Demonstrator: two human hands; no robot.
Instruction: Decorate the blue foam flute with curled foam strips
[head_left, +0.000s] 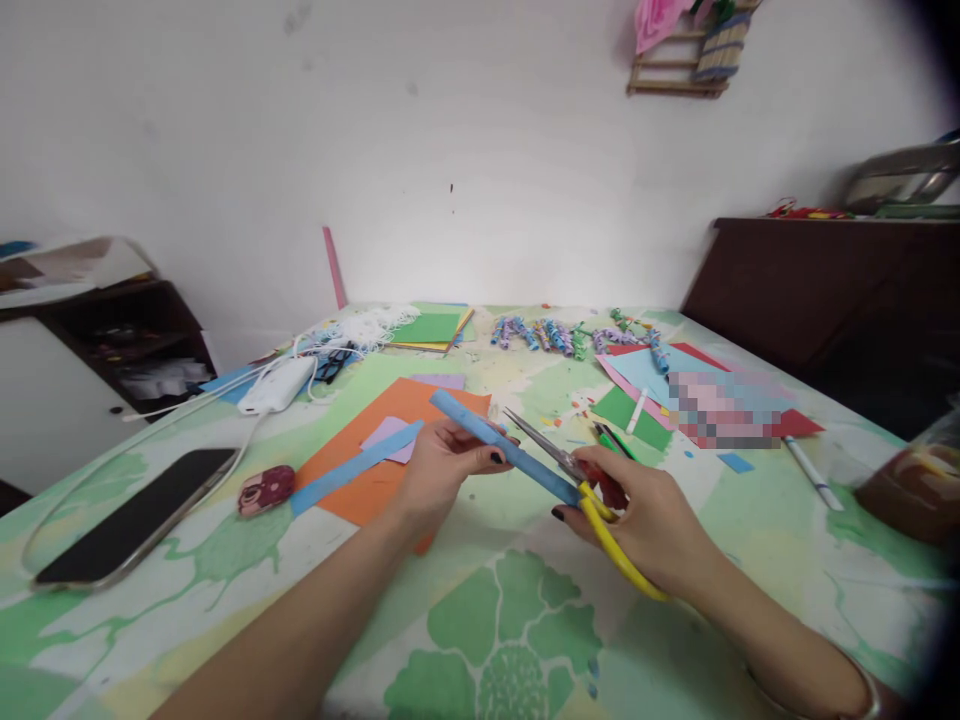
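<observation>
My left hand (450,460) pinches a long, narrow blue paper strip (480,425), which looks folded or rolled, near its middle. The strip slants down to the right, and its lower end reaches my right hand (645,510). Scissors (622,560) with yellow handles are held in my right hand, their blades pointing up and left beside the strip. Behind my left wrist, another blue paper strip (352,470) lies across orange paper (352,430) and a small lilac piece (375,437).
A phone (135,510), a small dark red case (266,490) and a white power strip (277,385) lie left. Small curled paper pieces (555,335) line the back. Coloured sheets (637,370), a green cutter (615,440), a marker (814,472) and a brown container (911,490) are right.
</observation>
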